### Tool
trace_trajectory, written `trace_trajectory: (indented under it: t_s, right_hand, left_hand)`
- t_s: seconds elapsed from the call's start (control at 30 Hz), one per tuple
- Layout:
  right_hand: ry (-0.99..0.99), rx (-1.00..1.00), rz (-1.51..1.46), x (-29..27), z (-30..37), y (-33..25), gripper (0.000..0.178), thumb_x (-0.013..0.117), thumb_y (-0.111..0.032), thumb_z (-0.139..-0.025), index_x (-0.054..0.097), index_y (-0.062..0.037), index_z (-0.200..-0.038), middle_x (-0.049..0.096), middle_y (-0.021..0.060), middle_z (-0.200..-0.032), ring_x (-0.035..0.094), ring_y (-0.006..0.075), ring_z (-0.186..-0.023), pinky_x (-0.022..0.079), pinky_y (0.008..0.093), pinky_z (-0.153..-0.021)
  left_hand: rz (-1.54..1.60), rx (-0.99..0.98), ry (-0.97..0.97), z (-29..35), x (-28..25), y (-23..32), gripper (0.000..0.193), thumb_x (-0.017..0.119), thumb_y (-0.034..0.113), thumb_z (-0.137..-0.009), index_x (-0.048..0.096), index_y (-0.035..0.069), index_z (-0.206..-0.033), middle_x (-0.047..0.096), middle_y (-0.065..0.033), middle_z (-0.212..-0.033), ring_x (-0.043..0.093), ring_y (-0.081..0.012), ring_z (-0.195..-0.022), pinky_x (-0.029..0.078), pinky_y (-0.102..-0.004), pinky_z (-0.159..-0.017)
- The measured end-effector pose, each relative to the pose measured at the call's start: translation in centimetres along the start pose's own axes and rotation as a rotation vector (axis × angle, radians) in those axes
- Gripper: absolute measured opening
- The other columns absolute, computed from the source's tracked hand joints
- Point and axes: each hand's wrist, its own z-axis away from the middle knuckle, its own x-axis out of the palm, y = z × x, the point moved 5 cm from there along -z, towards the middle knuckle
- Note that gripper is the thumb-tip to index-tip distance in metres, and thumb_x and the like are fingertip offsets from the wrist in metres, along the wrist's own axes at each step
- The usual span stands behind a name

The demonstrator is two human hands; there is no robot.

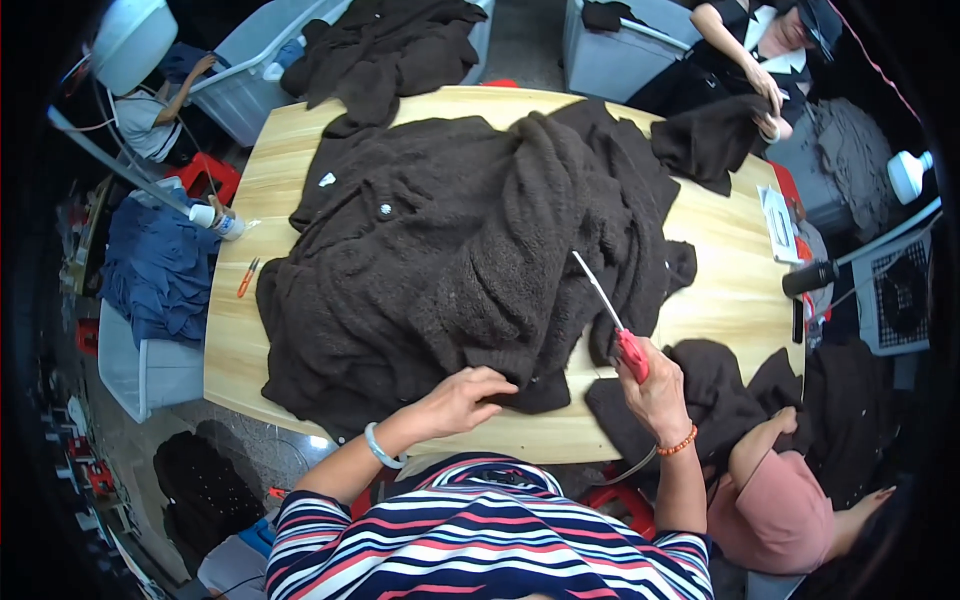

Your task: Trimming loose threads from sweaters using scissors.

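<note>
A large heap of dark brown fuzzy knit garments [430, 250] covers the middle of the table. My left hand [455, 404] touches the near hem of the heap, its fingers stretched out and its thumb apart. A pale bangle circles that wrist. In my right hand [655, 392] is a red air blow gun [630, 352] with a long thin metal nozzle. The nozzle points up and left over the right part of the heap. A grey hose [632, 470] runs below this hand. Small white buttons or tags show on the fabric.
Orange thread snips [247, 278] and a small bottle [228, 226] lie along the wooden table's [730, 290] left side. Blue garments [155, 265] fill a bin there. Co-workers handle dark garments at the far right and near right. Grey bins [255, 75] stand beyond the table.
</note>
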Motion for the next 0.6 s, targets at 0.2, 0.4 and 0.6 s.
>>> trace_trajectory:
  t_s: [0.2, 0.4, 0.6]
  right_hand:
    - [-0.035, -0.015, 0.013, 1.4, 1.2, 1.1, 0.023, 0.067, -0.016, -0.086, 0.06, -0.0084, -0.107, 0.062, 0.0161, -0.077, 0.063, 0.0361, -0.074, 0.05, 0.0449, -0.067]
    - [-0.058, -0.099, 0.003, 1.1, 0.5, -1.0, 0.024, 0.068, -0.015, -0.086, 0.061, -0.0085, -0.107, 0.063, 0.0151, -0.076, 0.064, 0.0343, -0.074, 0.051, 0.044, -0.067]
    - [-0.2, -0.103, 0.008, 0.7, 1.8, -2.7, 0.027, 0.069, -0.015, -0.084, 0.061, -0.0073, -0.11, 0.064, 0.0172, -0.08, 0.064, 0.0365, -0.076, 0.051, 0.0437, -0.068]
  left_hand:
    - [0.853, -0.662, 0.623, 1.8, -2.2, -5.1, 0.027, 0.07, 0.01, -0.09, 0.057, 0.003, -0.113, 0.064, -0.0083, -0.106, 0.063, -0.0125, -0.091, 0.053, -0.0267, -0.078]
    - [1.036, -0.637, 0.744, -1.2, -0.5, -4.1, 0.041, 0.071, 0.01, -0.089, 0.048, 0.003, -0.122, 0.061, -0.0062, -0.101, 0.058, -0.0087, -0.09, 0.049, -0.0233, -0.076]
    - [1.034, -0.421, 0.751, -2.3, -0.3, -5.3, 0.016, 0.069, 0.008, -0.09, 0.059, 0.006, -0.103, 0.063, 0.0006, -0.095, 0.056, -0.0052, -0.083, 0.047, -0.0213, -0.077]
